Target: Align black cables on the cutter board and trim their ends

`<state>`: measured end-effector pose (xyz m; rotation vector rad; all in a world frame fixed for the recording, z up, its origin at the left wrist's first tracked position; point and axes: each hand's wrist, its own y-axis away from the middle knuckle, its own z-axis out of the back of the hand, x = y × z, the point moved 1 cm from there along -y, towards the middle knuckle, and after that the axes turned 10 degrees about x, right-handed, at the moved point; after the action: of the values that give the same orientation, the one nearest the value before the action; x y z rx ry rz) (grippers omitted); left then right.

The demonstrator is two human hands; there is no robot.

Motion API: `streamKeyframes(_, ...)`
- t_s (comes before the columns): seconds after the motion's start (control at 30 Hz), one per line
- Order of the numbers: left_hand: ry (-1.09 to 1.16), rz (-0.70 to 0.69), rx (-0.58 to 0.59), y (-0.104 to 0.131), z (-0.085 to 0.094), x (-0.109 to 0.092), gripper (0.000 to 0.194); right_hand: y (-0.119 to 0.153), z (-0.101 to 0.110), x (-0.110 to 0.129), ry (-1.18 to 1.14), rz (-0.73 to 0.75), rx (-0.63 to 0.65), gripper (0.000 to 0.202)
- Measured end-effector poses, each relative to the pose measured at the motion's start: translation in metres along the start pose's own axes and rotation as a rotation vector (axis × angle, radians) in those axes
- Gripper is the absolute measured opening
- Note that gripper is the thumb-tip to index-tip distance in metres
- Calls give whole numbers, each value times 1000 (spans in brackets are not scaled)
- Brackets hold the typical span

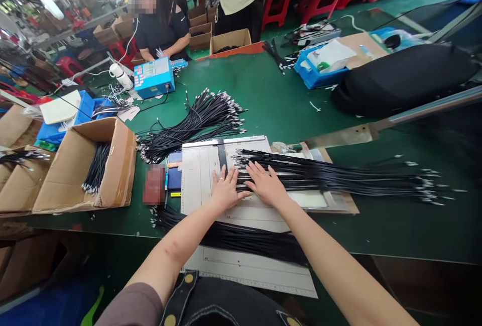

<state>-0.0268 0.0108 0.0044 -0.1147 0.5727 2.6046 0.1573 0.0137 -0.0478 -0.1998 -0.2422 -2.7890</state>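
A bundle of black cables (339,175) with pale metal ends lies across a white paper trimmer board (198,175) marked with ruled lines. My left hand (226,188) rests by the bundle's left end, its fingers spread and pointing away from me. Flat on the cables, my right hand (266,185) has its fingers stretched out. The two hands nearly meet at the thumbs. Nearer to me, a second bundle of black cables (248,238) lies over the board. The trimmer's long metal arm (342,137) is raised at the right.
Beyond the board lies a large heap of black cables (199,120). A cardboard box (118,170) with more cables stands at left, near a blue machine (154,77). At right are a blue tray (312,72) and a black bag (402,80). A seated person (161,29) works across the table.
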Motion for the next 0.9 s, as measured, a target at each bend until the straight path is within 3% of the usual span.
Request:
streamKeyframes(0.2,-66,44,-18,5,-2,2,90,-5,0,4,45,38,-7,56)
streamKeyframes(0.43,-77,-86,-18,9,-1,12,94,-21,-7,8,-16,196,38,57)
streamKeyframes(0.67,88,42,36,-2,5,27,90,-26,-10,28,-116,269,66,59)
streamKeyframes(0.8,44,-24,18,-17,11,17,85,-21,-5,7,-102,87,15,59)
streamKeyframes(0.9,-8,22,-30,-16,8,6,89,-20,4,-5,-39,-89,17,60)
